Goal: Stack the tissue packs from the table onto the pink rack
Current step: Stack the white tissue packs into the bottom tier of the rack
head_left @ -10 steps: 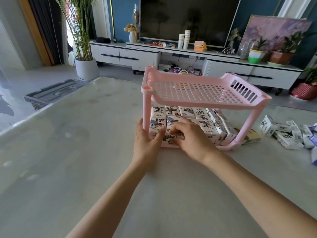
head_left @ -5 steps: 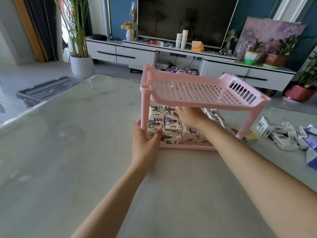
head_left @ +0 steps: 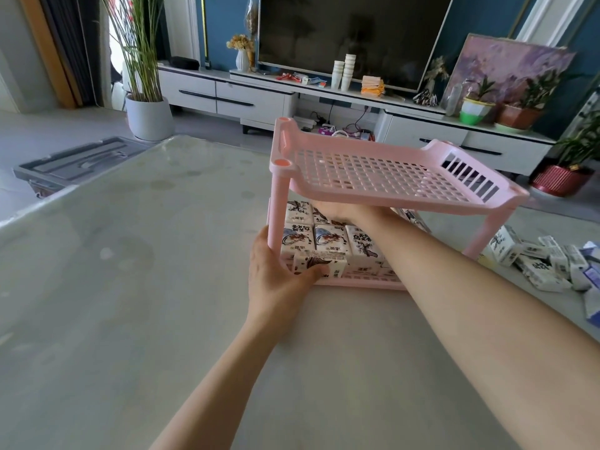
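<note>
The pink rack [head_left: 373, 170] stands on the table with its top shelf bare. Its lower shelf is packed with white printed tissue packs [head_left: 329, 240] in rows. My left hand [head_left: 276, 274] holds the rack's front-left leg, fingers beside the post and thumb lying across the front pack [head_left: 319, 266]. My right hand [head_left: 341, 212] reaches in under the top shelf over the back rows. The shelf's rim hides its fingers, so whether it holds a pack is unclear.
Several loose tissue packs [head_left: 535, 261] lie on the table to the right of the rack. The marble-look table [head_left: 146, 287] stretches left and toward me. Beyond its far edge are a TV cabinet [head_left: 246, 99] and a potted plant [head_left: 147, 115].
My right hand has moved from the front row of packs deeper under the top shelf toward the back. My left hand has stayed at the front-left leg.
</note>
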